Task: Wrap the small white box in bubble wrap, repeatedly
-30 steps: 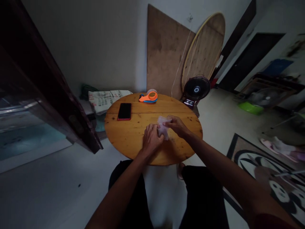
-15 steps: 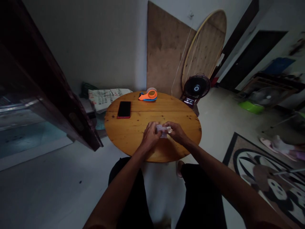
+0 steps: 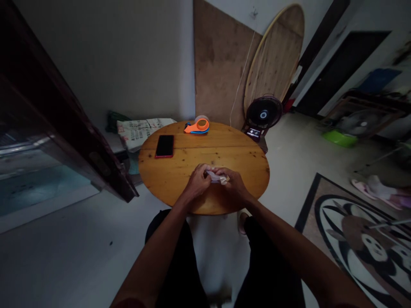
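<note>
Over the near part of the round wooden table (image 3: 189,160), both hands hold one small pale, lilac-white piece (image 3: 215,176) between them. It looks thin, with a shiny, see-through end on the right; its exact kind is too small to tell. My left hand (image 3: 198,181) is closed on the left end, fingers bent. My right hand (image 3: 235,182) pinches the right end, the shiny part showing by its fingers. An orange and blue tape dispenser (image 3: 197,126) with a roll of clear tape lies at the table's far edge. A phone in a red case (image 3: 164,146) rests at the left.
Behind the table a fan (image 3: 263,114) stands by a leaning round board (image 3: 272,60) and a brown panel (image 3: 221,60). A printed white sack (image 3: 138,133) lies behind the left edge. On the right floor is a panda rug (image 3: 327,192); another person's foot shows beyond it.
The pale piece has turned in my fingers, and its lower flap no longer hangs down as before. Both hands have shifted slightly. The whole view has moved a little.
</note>
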`<move>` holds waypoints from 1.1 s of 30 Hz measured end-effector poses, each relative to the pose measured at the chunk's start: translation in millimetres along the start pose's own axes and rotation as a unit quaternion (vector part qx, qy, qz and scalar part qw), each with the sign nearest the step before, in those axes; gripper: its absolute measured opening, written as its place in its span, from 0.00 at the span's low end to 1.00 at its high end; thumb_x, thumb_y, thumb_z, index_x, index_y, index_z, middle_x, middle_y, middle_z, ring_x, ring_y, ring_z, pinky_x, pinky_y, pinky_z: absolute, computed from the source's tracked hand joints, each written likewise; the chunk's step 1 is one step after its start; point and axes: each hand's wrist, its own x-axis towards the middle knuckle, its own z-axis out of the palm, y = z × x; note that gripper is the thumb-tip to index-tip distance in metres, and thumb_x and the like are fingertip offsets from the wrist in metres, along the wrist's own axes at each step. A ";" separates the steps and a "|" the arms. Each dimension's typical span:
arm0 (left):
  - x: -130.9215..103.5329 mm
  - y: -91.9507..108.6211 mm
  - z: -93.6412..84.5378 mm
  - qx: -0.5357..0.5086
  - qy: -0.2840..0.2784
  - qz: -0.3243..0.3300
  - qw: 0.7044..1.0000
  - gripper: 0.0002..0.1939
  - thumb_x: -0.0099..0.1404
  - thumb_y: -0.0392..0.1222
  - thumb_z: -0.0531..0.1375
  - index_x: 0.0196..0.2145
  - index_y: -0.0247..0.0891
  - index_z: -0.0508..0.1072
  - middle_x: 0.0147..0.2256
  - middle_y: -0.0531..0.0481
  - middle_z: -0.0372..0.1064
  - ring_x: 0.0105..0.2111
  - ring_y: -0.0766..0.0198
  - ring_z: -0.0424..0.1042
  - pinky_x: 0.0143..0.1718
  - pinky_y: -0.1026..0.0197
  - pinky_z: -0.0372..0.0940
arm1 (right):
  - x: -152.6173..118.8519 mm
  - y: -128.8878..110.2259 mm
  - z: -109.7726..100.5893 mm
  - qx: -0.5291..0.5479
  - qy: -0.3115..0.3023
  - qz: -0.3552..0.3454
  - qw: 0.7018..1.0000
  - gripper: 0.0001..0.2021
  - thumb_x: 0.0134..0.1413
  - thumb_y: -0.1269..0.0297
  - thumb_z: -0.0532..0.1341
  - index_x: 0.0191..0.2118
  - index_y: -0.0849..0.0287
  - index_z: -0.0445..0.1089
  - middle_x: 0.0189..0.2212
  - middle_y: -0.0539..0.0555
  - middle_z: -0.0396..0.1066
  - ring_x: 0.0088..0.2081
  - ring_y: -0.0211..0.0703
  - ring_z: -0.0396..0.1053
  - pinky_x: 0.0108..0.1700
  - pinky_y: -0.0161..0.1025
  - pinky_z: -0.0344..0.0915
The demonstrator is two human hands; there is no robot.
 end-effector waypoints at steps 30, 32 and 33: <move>-10.1 7.7 -10.7 0.040 -0.039 0.001 0.998 0.09 0.58 0.36 0.57 0.39 0.38 0.67 0.36 0.51 0.68 0.35 0.64 0.67 0.37 0.63 0.62 | -2.0 2.8 12.0 -0.037 0.049 -0.030 0.998 0.11 0.48 0.69 0.58 0.39 0.55 0.72 0.43 0.55 0.76 0.48 0.47 0.72 0.52 0.46 0.66; -9.7 7.5 -11.3 0.020 -0.025 -0.026 0.999 0.08 0.59 0.40 0.59 0.38 0.38 0.68 0.32 0.54 0.68 0.30 0.66 0.66 0.32 0.65 0.61 | 4.5 -4.3 8.7 -0.018 0.045 0.017 0.999 0.10 0.48 0.67 0.58 0.38 0.56 0.72 0.37 0.53 0.76 0.40 0.45 0.72 0.44 0.42 0.68; -9.4 7.1 -11.9 0.007 -0.021 -0.038 0.999 0.09 0.59 0.42 0.59 0.37 0.38 0.69 0.31 0.54 0.68 0.29 0.67 0.66 0.31 0.65 0.61 | 7.6 -7.4 7.0 -0.013 0.038 0.040 0.998 0.08 0.47 0.66 0.59 0.35 0.57 0.71 0.33 0.52 0.75 0.35 0.44 0.71 0.39 0.40 0.67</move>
